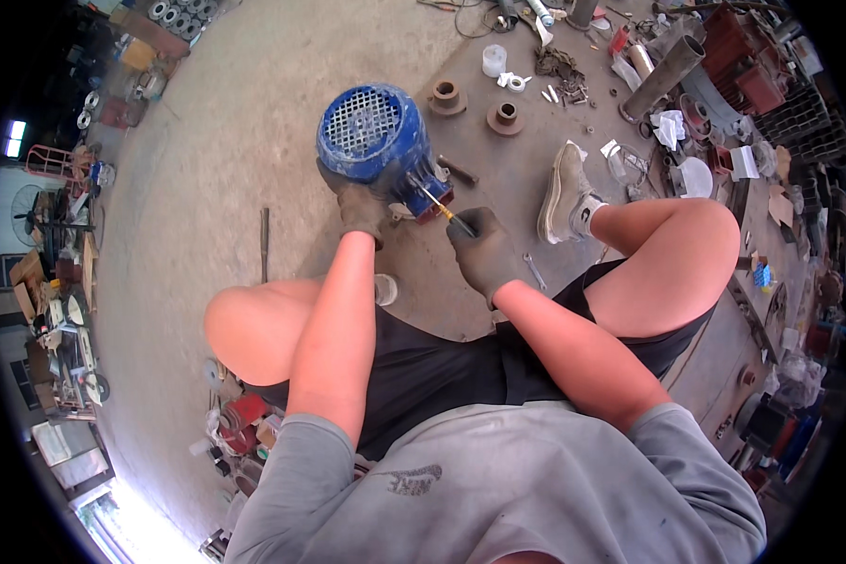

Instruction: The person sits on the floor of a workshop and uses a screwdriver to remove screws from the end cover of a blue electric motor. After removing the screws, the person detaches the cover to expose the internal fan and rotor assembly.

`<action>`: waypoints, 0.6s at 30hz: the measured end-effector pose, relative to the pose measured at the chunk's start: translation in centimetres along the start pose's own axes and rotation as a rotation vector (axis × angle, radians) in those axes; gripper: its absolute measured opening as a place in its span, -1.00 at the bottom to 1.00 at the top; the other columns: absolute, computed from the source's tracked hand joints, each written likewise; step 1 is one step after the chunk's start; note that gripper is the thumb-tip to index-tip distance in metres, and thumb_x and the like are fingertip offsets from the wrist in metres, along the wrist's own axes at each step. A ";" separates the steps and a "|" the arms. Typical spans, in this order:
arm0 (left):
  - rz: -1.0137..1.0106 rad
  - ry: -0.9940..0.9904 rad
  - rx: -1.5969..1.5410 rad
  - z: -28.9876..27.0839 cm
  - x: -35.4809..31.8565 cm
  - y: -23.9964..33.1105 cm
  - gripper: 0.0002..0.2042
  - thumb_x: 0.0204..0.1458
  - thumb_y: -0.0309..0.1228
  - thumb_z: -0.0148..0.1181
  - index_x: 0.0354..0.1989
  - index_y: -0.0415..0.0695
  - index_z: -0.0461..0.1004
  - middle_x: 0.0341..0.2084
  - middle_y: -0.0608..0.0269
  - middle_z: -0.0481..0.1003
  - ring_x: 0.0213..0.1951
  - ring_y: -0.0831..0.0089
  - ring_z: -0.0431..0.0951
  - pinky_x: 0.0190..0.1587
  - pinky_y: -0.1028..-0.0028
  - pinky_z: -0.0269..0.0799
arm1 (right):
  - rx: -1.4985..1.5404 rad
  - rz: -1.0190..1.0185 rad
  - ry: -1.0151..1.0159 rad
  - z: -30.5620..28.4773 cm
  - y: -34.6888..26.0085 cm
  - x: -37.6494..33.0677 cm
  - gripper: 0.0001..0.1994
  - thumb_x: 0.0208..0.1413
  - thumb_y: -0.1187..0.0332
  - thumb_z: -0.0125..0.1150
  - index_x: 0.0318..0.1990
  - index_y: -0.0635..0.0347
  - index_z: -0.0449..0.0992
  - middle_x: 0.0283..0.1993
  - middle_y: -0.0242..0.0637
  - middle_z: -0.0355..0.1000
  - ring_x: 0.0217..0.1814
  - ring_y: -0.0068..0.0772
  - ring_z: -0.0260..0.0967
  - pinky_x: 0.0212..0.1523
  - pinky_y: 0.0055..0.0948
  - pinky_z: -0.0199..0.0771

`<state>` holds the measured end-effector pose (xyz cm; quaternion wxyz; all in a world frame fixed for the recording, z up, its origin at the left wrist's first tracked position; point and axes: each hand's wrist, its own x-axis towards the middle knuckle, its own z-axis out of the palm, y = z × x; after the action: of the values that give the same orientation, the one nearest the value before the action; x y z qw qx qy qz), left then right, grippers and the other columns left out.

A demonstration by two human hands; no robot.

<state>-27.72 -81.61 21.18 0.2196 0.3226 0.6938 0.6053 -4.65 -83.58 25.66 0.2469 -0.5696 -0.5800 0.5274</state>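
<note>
Right grip [482, 252]: one screwdriver [445, 211] | left grip [359, 205]: one blue motor [374, 141]

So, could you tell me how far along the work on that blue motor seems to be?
Little looks finished: the blue motor lies on the concrete floor with its grilled fan cover on. In hand: the gloved left hand steadies the housing while the gloved right hand works a screwdriver at its red end. Two brown flanged parts lie loose beyond. Whatever follows there is left; fasteners are too small to judge.
</note>
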 end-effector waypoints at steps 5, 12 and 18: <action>0.025 0.003 0.024 0.0 0.1 0.8 0.40 -0.19 0.00 0.76 0.59 -0.11 -0.35 0.48 0.02 0.14 0.44 0.18 0.24 0.52 0.22 0.16 | 0.393 0.310 -0.184 0.1 1.2 1.6 -0.68 0.41 0.23 0.22 0.08 0.33 0.58 -0.26 -0.17 0.62 -0.40 -0.47 0.48 -0.34 -0.42 0.52; -0.037 -0.016 0.019 -0.5 -0.2 2.0 0.38 -0.20 0.00 0.76 0.59 -0.11 -0.30 0.47 0.02 0.17 0.44 0.17 0.26 0.51 0.20 0.18 | 0.571 0.466 -0.276 -0.1 0.7 1.8 -0.70 0.35 0.22 0.34 0.04 0.26 0.52 -0.29 -0.35 0.50 -0.46 -0.61 0.30 -0.48 -0.51 0.32; -0.053 -0.019 -0.102 0.2 -0.4 3.9 0.34 -0.25 -0.22 0.81 0.59 -0.14 -0.21 0.39 0.03 0.29 0.36 0.19 0.37 0.46 0.23 0.29 | 0.565 0.411 -0.200 0.9 2.4 2.0 -0.64 0.26 0.20 0.46 -0.01 0.29 0.54 -0.31 -0.36 0.52 -0.45 -0.57 0.41 -0.52 -0.50 0.33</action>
<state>-26.60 -81.55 24.99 0.2583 0.2980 0.6683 0.6308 -4.93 -82.48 22.61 0.2256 -0.5292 -0.3059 0.7586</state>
